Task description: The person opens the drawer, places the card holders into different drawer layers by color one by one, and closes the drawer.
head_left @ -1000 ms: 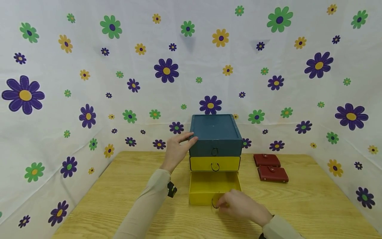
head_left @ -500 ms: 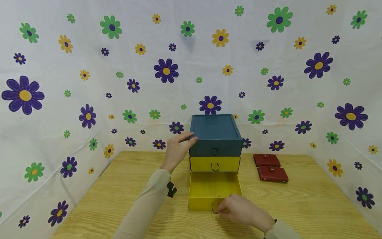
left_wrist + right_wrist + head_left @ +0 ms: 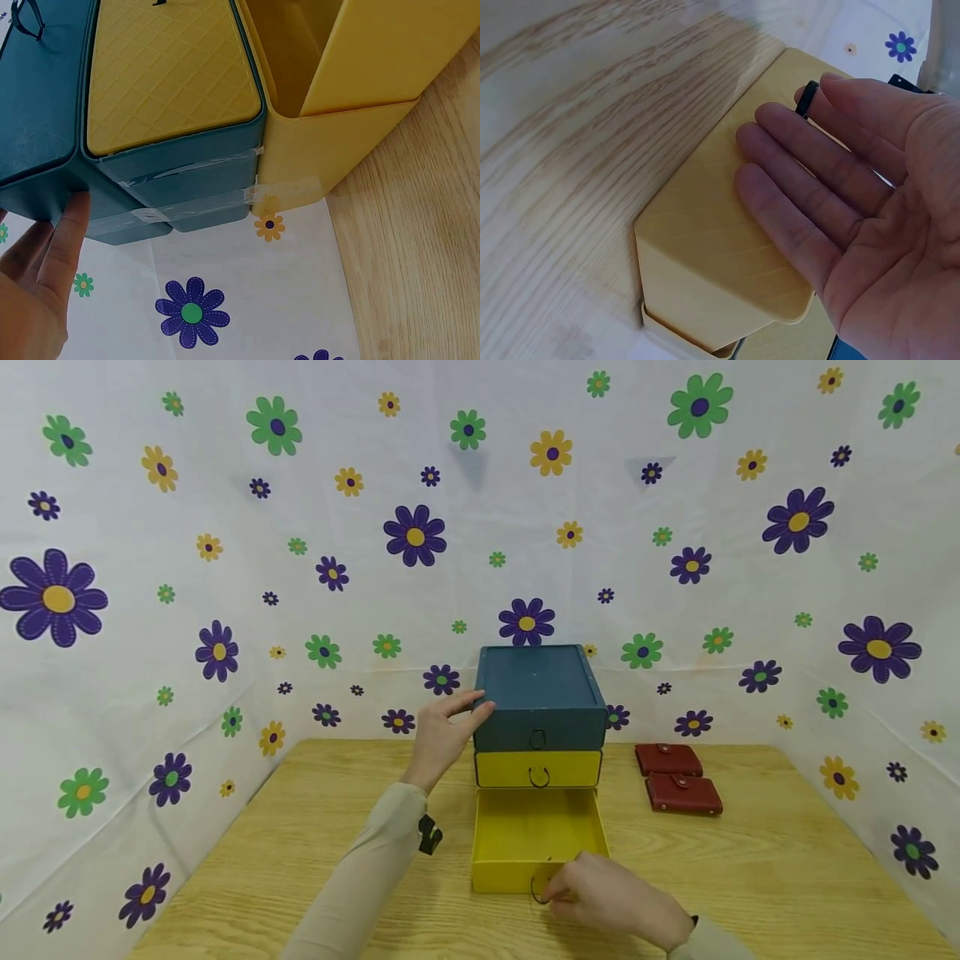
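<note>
drawer handle (image 3: 807, 99) within right grip (image 3: 611, 896)

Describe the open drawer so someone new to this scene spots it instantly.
On the wooden table stands a blue-topped drawer stack. Down its front, below the blue drawer and the closed yellow drawer, is the open drawer, yellow and lowest of the three. Unlike the two above, it is pulled out, with the right hand pinching its loop handle.
</note>
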`<state>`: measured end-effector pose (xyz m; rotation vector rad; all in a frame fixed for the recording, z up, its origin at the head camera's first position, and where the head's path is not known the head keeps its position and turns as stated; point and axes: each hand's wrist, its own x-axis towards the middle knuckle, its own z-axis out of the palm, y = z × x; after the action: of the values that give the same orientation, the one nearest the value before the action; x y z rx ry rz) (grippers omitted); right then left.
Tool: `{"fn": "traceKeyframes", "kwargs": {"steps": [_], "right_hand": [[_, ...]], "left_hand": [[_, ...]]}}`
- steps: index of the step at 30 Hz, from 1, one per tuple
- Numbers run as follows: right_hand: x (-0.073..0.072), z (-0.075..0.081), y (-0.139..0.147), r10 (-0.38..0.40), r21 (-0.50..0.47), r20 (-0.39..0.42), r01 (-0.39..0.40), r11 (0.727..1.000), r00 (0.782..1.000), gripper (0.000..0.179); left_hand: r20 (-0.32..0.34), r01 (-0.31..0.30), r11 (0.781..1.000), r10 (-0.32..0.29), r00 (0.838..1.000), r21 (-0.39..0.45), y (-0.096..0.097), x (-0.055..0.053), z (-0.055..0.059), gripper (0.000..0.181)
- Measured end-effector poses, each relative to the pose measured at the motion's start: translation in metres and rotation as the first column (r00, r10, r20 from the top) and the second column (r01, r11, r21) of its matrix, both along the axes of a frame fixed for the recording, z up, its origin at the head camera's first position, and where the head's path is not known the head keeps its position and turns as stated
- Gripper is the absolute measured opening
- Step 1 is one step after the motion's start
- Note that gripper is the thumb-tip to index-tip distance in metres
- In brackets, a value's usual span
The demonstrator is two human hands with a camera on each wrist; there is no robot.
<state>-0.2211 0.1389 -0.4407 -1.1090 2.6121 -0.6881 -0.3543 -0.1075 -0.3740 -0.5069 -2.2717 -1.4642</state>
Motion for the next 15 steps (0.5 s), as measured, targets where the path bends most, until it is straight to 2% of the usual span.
{"fn": "traceKeyframes", "kwargs": {"steps": [7,15], "right_hand": [[-0.0005,0.0,-0.0008,-0.009,0.015,0.004,0.009,1.0,1.0,0.015],[-0.0026,-0.0012,0.0003,-0.018,0.02,-0.027,0.018,1.0,0.999,0.013]], "left_hand": [[-0.006,0.0,1.0,0.0,1.0,0.002,-0.0001,-0.0007,-0.0002,0.051],[0.009,-0.014,1.0,0.014,1.0,-0.006,-0.0006,-0.0009,-0.0007,0.052]]}}
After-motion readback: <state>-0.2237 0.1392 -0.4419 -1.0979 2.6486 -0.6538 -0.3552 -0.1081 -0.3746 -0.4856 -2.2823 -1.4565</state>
